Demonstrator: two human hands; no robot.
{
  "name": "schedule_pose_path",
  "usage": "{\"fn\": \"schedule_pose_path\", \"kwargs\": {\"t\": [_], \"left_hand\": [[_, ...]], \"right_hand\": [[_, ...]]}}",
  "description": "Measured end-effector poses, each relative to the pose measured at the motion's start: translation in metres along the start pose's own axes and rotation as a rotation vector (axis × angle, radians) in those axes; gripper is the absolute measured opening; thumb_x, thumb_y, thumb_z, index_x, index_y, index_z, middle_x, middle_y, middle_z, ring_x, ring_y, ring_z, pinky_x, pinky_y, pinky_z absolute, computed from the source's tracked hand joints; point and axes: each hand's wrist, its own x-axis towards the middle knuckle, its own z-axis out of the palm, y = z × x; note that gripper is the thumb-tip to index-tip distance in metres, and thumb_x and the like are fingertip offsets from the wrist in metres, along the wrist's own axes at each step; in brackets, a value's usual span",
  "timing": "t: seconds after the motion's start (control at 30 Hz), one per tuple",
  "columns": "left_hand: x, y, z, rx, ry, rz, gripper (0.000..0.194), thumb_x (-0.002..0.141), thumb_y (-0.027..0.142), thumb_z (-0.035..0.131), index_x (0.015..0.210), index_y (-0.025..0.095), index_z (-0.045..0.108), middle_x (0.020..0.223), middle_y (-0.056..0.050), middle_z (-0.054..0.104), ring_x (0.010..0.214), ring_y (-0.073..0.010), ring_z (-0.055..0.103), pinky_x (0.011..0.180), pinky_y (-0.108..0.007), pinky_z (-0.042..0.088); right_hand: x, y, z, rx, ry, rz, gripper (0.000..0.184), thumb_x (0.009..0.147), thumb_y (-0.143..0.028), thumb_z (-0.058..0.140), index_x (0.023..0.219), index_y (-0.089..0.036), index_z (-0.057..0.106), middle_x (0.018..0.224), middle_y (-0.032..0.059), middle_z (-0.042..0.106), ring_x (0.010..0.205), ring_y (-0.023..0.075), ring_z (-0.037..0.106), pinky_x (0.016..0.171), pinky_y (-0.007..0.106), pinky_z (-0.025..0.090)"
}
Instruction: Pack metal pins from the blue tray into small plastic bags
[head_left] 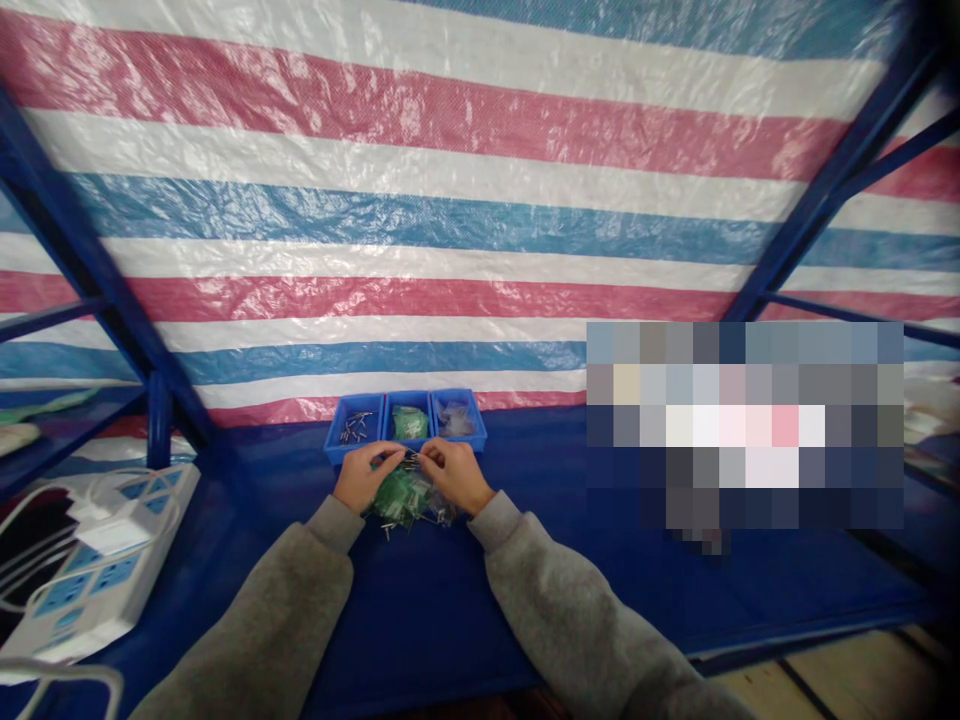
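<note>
My left hand (365, 474) and my right hand (460, 473) meet just in front of three blue bins, thumbs and fingertips pinched close together. Something small and thin shows between the fingertips, too small to make out. Under the hands lies a mixed pile of green plastic packets (399, 499), clear packets and small metal pins (388, 531). The left bin (336, 440) has loose metal pins, the middle bin (409, 397) has green packets, and the right bin (480, 436) has clear packets.
A white power strip (112, 585) with plugs and cables lies at the left on the blue table (420, 630). Blue metal posts (157, 415) stand at both sides. A striped plastic sheet (450, 220) hangs behind the bins. A blurred-out patch covers the right side.
</note>
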Motion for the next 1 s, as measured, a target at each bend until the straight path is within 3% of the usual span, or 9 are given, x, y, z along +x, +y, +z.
{"fn": "schedule_pose_path", "kwargs": {"t": [0.2,0.4,0.77,1.0], "left_hand": [[-0.001,0.004,0.001,-0.015,0.061,0.044,0.041,0.076,0.038,0.062,0.112,0.018,0.056,0.096,-0.006,0.066,0.076,-0.0166,0.062,0.065,-0.027,0.05],[-0.002,0.005,0.0,0.078,0.0,0.096,0.022,0.08,0.037,0.057,0.082,0.017,0.066,0.079,-0.004,0.068,0.074,-0.0163,0.062,0.066,-0.026,0.047],[-0.003,0.009,0.0,0.105,0.009,0.103,0.022,0.082,0.036,0.053,0.081,0.017,0.063,0.075,-0.002,0.065,0.069,-0.0145,0.059,0.065,-0.024,0.044],[-0.005,0.02,-0.002,0.202,-0.058,0.109,0.035,0.089,0.037,0.04,0.065,0.017,0.055,0.055,0.002,0.053,0.054,-0.0112,0.051,0.059,-0.022,0.038]], "right_hand": [[0.0,-0.004,-0.003,0.206,0.094,-0.004,0.014,0.085,-0.025,0.052,0.082,-0.018,0.063,0.067,-0.0003,0.064,0.053,0.0106,0.057,0.057,0.02,0.043],[-0.001,-0.008,0.001,0.331,0.097,0.004,0.014,0.083,-0.026,0.055,0.081,-0.017,0.065,0.066,0.0001,0.064,0.051,0.0109,0.058,0.055,0.021,0.044],[-0.002,-0.009,0.007,0.476,0.089,0.077,0.017,0.081,-0.032,0.059,0.084,-0.017,0.067,0.067,0.0013,0.065,0.053,0.0125,0.059,0.054,0.022,0.046],[-0.004,-0.011,0.005,0.303,0.049,0.041,0.031,0.088,-0.036,0.047,0.069,-0.016,0.062,0.056,-0.001,0.058,0.051,0.0105,0.053,0.055,0.02,0.042]]}}
